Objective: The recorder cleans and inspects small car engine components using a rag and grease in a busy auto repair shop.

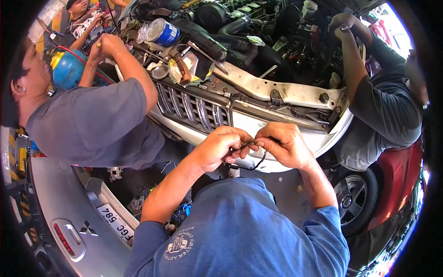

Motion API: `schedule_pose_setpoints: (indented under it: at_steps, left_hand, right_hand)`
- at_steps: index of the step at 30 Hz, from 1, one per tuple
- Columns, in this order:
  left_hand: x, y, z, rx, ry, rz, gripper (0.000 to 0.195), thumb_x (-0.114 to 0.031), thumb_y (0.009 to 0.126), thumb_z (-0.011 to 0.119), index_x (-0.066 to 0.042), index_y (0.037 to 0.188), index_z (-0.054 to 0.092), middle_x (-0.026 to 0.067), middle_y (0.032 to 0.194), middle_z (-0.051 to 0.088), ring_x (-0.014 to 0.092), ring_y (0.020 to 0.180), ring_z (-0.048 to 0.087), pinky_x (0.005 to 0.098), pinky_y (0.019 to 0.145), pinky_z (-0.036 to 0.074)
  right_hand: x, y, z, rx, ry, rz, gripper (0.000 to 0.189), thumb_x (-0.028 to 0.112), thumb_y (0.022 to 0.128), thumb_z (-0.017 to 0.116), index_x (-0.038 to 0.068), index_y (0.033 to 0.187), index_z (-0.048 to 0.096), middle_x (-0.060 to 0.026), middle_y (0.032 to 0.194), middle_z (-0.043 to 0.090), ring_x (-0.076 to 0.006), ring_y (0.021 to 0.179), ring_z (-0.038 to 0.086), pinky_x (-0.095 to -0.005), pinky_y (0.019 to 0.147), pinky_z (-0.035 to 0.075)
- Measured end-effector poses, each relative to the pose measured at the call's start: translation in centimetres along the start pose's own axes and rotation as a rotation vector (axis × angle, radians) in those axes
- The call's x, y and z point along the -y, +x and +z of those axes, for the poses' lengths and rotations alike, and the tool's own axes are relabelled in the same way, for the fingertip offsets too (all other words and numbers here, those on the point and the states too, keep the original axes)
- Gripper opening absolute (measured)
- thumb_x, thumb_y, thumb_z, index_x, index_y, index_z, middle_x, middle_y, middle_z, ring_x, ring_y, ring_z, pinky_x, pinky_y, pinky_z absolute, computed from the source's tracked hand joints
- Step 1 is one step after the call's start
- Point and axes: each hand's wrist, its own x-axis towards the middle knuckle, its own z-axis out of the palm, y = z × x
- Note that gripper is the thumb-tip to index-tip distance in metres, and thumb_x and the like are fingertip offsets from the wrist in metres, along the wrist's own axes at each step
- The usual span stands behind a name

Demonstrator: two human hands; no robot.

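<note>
Between my two hands runs a thin dark cable (246,143), held just in front of a white car's front end. My left hand (221,147) pinches one stretch of it with fingers curled. Close beside it, almost touching, my right hand (285,145) grips the cable between thumb and forefinger. A loose black loop (260,163) of it hangs below, near a small white part (234,170). Fingers cover much of the cable, so I cannot tell whether its ends are joined there.
The chrome grille (188,107) and open engine bay (249,52) lie ahead. A blue can (162,32), a rag (178,71) and tools sit on the front panel. Co-workers stand at left (93,117) and right (384,100). A silver car (69,200) and a red car (394,183) flank me.
</note>
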Motion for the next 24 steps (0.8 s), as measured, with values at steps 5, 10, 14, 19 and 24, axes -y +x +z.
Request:
schedule_pose_setpoints:
  at_steps: [5, 10, 14, 19, 24]
  left_hand:
    - [0.1, 0.3, 0.0, 0.001, 0.079, -0.023, 0.028, -0.012, 0.082, 0.045, 0.005, 0.091, 0.065, 0.0071, 0.063, 0.055, 0.008, 0.048, 0.041, 0.0189, 0.043, 0.031]
    - [0.6, 0.5, 0.1, -0.003, 0.064, 0.011, 0.027, -0.014, 0.082, 0.048, 0.005, 0.091, 0.065, 0.0091, 0.063, 0.057, 0.008, 0.048, 0.043, 0.0185, 0.043, 0.033]
    - [0.5, 0.4, 0.1, -0.003, 0.056, 0.019, 0.029, -0.015, 0.083, 0.047, 0.005, 0.092, 0.065, 0.0113, 0.065, 0.060, 0.008, 0.047, 0.045, 0.0187, 0.043, 0.034]
    - [0.0, 0.7, 0.5, -0.038, 0.085, 0.038, 0.028, -0.011, 0.082, 0.044, 0.006, 0.090, 0.065, 0.0122, 0.061, 0.060, 0.008, 0.043, 0.044, 0.0195, 0.043, 0.035]
    - [-0.2, 1.1, 1.0, -0.032, 0.102, 0.027, 0.028, -0.009, 0.085, 0.041, 0.001, 0.092, 0.066, 0.0032, 0.065, 0.058, 0.006, 0.052, 0.045, 0.0199, 0.047, 0.034]
  right_hand:
    - [-0.1, 0.0, 0.0, -0.041, -0.074, -0.144, 0.008, 0.010, 0.083, 0.064, 0.002, 0.083, 0.063, -0.0112, 0.074, 0.063, -0.0288, 0.065, 0.061, -0.0355, 0.057, 0.046]
    - [-0.2, 0.0, -0.5, -0.028, -0.123, -0.168, 0.008, 0.010, 0.083, 0.064, 0.002, 0.084, 0.063, -0.0107, 0.072, 0.062, -0.0289, 0.065, 0.059, -0.0365, 0.057, 0.045]
    - [-0.2, 0.1, -0.7, -0.014, -0.108, -0.178, 0.008, 0.010, 0.083, 0.064, 0.002, 0.085, 0.063, -0.0107, 0.073, 0.061, -0.0290, 0.065, 0.059, -0.0368, 0.057, 0.045]
    - [-0.6, 0.4, -0.9, -0.023, -0.053, -0.184, 0.009, 0.010, 0.083, 0.064, 0.001, 0.084, 0.063, -0.0108, 0.074, 0.062, -0.0292, 0.066, 0.060, -0.0368, 0.057, 0.046]
    - [-0.9, 0.2, -2.0, 0.005, -0.088, -0.141, 0.012, 0.014, 0.085, 0.061, 0.002, 0.086, 0.064, -0.0113, 0.079, 0.063, -0.0300, 0.073, 0.062, -0.0379, 0.065, 0.049]
